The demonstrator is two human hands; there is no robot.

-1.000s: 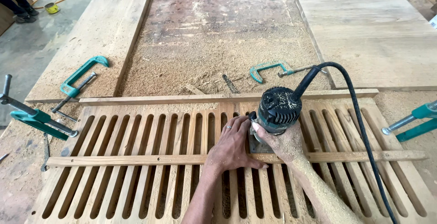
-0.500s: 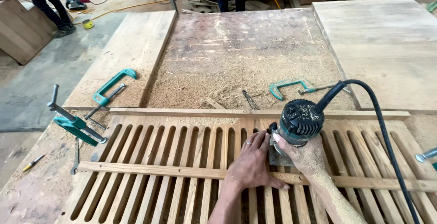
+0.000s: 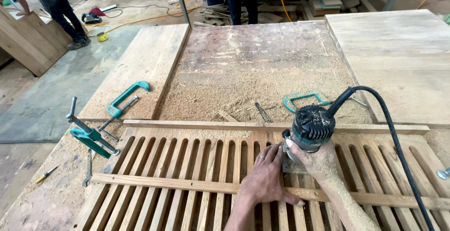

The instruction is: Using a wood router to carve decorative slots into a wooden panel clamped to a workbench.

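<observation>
A slatted wooden panel (image 3: 187, 165) lies across the near part of the workbench. A small dark trim router (image 3: 311, 128) with a black cable (image 3: 393, 132) stands on its slats, right of centre. My right hand (image 3: 316, 160), dusted with sawdust, grips the router's body just below the motor cap. My left hand (image 3: 265, 177) lies flat on the slats beside the router's base, fingers spread, its fingertips touching the base. A thin wooden batten (image 3: 187, 184) runs crosswise over the slats under my hands.
A green C-clamp (image 3: 93, 139) grips the panel's left end; two more green clamps (image 3: 124, 100) (image 3: 304, 99) lie on the sawdust-covered bench. Wide boards (image 3: 398, 57) lie on the right. A pencil (image 3: 46, 174) lies at the left. People stand on the floor beyond, far left and top centre.
The view has shifted, so the router and my hands now sit further right in the frame. Both hands keep their hold and the router stays near the panel's far rail.
</observation>
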